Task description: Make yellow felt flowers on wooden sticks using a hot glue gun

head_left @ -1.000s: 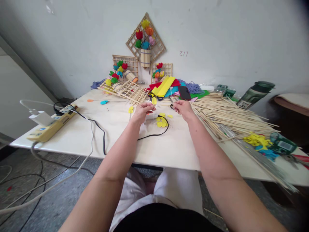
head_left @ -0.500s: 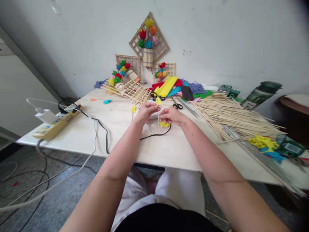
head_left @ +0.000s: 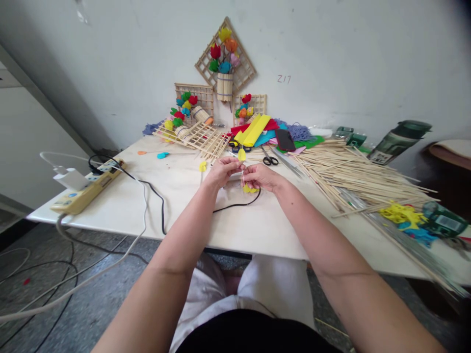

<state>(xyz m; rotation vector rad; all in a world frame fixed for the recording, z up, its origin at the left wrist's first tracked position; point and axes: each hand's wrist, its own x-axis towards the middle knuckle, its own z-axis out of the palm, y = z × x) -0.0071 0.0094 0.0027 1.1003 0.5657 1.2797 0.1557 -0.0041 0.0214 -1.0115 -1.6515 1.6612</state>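
My left hand (head_left: 228, 169) is closed in a pinch at the base of a small yellow petal (head_left: 242, 155), which stands upright above the fingertips. A thin pale stem (head_left: 243, 177) runs down from it between my hands. My right hand (head_left: 259, 176) pinches at this stem just below, its fingertips close to the left ones; whether a thread is also in them is too small to tell. Under my right hand lie several yellow petals (head_left: 250, 189). Another yellow piece on a stem (head_left: 202, 166) is left of my left hand.
Black-handled scissors (head_left: 270, 160), yellow crepe paper (head_left: 253, 131) and a phone (head_left: 285, 140) lie beyond my hands. Wooden sticks (head_left: 364, 171) spread at right, near a dark bottle (head_left: 399, 142). Stick lattices with flowers (head_left: 225, 59) lean at the wall. A power strip (head_left: 88, 189) sits at left.
My right hand has come slightly closer to my left hand along the stem. The yellow petal stays upright in nearly the same place.
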